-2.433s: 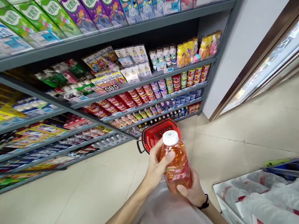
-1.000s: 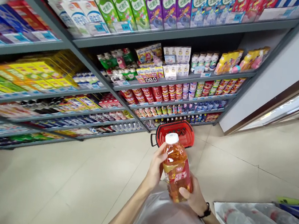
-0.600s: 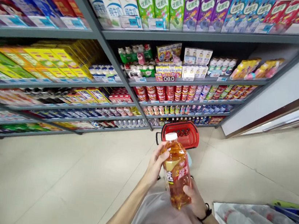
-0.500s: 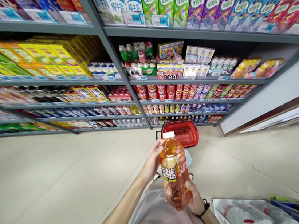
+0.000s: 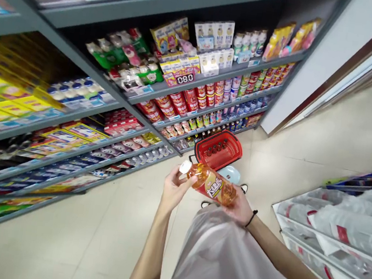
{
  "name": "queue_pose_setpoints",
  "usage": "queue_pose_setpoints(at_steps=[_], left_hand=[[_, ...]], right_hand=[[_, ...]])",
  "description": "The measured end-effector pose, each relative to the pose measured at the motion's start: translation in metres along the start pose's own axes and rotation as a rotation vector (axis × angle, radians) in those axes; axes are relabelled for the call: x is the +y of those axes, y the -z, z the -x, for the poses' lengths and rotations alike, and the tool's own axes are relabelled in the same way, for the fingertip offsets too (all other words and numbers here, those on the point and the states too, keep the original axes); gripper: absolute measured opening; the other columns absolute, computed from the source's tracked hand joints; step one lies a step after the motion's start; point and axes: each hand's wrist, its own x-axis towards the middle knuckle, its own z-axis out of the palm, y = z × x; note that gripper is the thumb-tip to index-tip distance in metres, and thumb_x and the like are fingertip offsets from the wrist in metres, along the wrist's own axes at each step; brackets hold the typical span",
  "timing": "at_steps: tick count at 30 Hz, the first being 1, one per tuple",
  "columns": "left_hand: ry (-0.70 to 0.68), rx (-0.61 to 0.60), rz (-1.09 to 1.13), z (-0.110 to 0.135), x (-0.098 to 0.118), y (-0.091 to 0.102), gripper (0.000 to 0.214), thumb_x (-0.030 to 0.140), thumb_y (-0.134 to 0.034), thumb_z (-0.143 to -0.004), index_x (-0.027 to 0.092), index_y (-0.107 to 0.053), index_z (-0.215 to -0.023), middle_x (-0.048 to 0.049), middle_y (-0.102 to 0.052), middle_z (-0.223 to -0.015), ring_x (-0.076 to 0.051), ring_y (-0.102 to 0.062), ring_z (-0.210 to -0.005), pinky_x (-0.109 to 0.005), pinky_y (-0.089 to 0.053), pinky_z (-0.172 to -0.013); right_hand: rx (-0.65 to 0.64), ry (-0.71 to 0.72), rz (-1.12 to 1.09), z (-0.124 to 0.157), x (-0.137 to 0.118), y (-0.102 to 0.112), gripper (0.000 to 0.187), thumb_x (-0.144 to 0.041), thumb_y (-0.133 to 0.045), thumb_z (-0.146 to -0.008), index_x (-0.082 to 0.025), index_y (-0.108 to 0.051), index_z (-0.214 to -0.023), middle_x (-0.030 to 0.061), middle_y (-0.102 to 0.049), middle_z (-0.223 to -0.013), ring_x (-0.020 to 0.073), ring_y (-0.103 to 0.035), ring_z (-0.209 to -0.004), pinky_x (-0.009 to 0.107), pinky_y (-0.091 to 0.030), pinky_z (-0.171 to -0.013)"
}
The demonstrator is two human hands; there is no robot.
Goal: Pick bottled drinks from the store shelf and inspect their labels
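Note:
An amber drink bottle point(image 5: 212, 184) with a white cap lies tilted sideways between my two hands, its printed label facing up. My left hand point(image 5: 175, 187) grips the bottle's neck end, with the thumb over the shoulder just beside the cap. Around the base end, my right hand point(image 5: 239, 206) is closed, and a dark band circles that wrist. Beyond the bottle, a red shopping basket point(image 5: 235, 147) stands on the floor with several small dark bottles inside. A light blue round object point(image 5: 230, 174) sits between the basket and my feet.
Grey store shelves point(image 5: 136, 98) with cartons, cans and bottles run along the front and left. A rack of large clear bottles point(image 5: 342, 224) stands close on the right. The pale tiled floor point(image 5: 120, 222) lies at lower left. A white wall end point(image 5: 304, 77) borders the shelves.
The bottle has turned from near upright to lying more sideways, cap to the left. Both hands still hold it. My view has moved nearer the shelves and basket.

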Motion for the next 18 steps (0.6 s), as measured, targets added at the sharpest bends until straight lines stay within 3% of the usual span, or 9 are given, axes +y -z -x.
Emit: queue_pose_setpoints(at_steps=[2,6,8,13,18], left_hand=[[-0.002,-0.049,-0.120,-0.011,-0.003,-0.004,0.039,0.042,-0.089,-0.076,0.015,-0.072,-0.099,-0.0089,-0.072,-0.104,-0.024,-0.066,-0.107,-0.028,-0.059,-0.083],[0.039,-0.193,-0.456,-0.041,-0.005,-0.023,0.035,0.046,-0.079,-0.085,0.017,-0.066,-0.098,-0.0056,-0.070,-0.098,-0.019,-0.066,-0.091,-0.027,-0.058,-0.077],[0.102,-0.304,-0.617,-0.060,-0.005,-0.039,0.034,0.048,-0.077,-0.085,0.017,-0.064,-0.090,-0.0030,-0.068,-0.085,-0.017,-0.066,-0.077,-0.026,-0.056,-0.070],[0.307,-0.592,-0.981,-0.112,-0.023,-0.097,0.040,0.052,-0.061,-0.091,0.018,-0.055,-0.070,0.0008,-0.058,-0.062,-0.014,-0.058,-0.057,-0.025,-0.040,-0.056],[0.389,-0.597,-1.259,-0.162,-0.082,-0.172,0.042,0.047,-0.063,-0.088,0.018,-0.054,-0.059,-0.0028,-0.060,-0.061,-0.017,-0.060,-0.065,-0.028,-0.038,-0.062]], right_hand=[[0.047,-0.091,-0.082,-0.014,-0.003,0.013,0.067,-0.081,-0.056,-0.086,-0.020,-0.057,-0.115,0.0051,-0.071,-0.085,0.0119,-0.057,-0.055,0.017,-0.034,-0.040],[-0.037,-0.315,-0.026,-0.033,-0.023,0.051,0.079,-0.077,-0.014,-0.099,-0.014,-0.061,-0.105,0.0077,-0.067,-0.068,0.0074,-0.027,-0.034,0.019,-0.016,-0.032],[-0.054,-0.393,0.011,-0.042,-0.039,0.075,0.084,-0.072,-0.002,-0.101,-0.014,-0.063,-0.101,0.0086,-0.065,-0.062,0.0075,-0.020,-0.032,0.020,-0.012,-0.032],[-0.005,-0.589,0.156,-0.081,-0.085,0.154,0.094,-0.073,0.005,-0.102,-0.012,-0.066,-0.093,0.0124,-0.063,-0.055,0.0089,-0.018,-0.032,0.020,-0.009,-0.033],[0.221,-0.644,0.313,-0.136,-0.120,0.246,0.088,-0.075,-0.011,-0.106,-0.010,-0.068,-0.091,0.0069,-0.061,-0.059,0.0097,-0.033,-0.038,0.022,-0.021,-0.037]])
